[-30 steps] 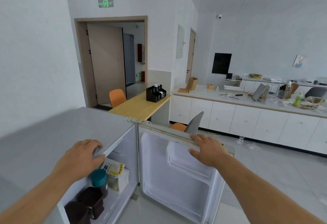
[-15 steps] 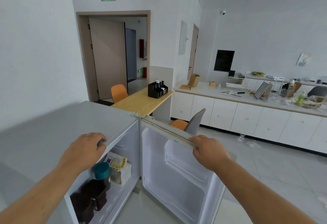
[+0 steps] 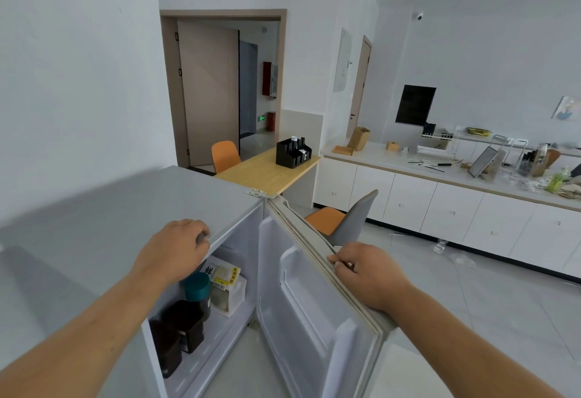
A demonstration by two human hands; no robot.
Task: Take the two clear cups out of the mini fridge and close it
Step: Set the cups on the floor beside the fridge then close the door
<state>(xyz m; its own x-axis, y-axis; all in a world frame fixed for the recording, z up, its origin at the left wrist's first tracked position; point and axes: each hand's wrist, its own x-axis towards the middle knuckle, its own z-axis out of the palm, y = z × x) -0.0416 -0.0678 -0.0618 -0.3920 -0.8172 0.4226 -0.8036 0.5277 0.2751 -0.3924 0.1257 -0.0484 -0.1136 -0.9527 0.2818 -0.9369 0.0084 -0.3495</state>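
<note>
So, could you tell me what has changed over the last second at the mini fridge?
The right hand has swung the fridge door partway toward closed, its grip curling over the door's top edge. The left hand stays on the fridge top's front edge; the items inside haven't moved.

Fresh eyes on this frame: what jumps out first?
The open fridge door at centre, with the right hand gripping its top edge and the left hand on the fridge top. Inside sit a teal-lidded jar and dark containers; no clear cups visible.
</note>
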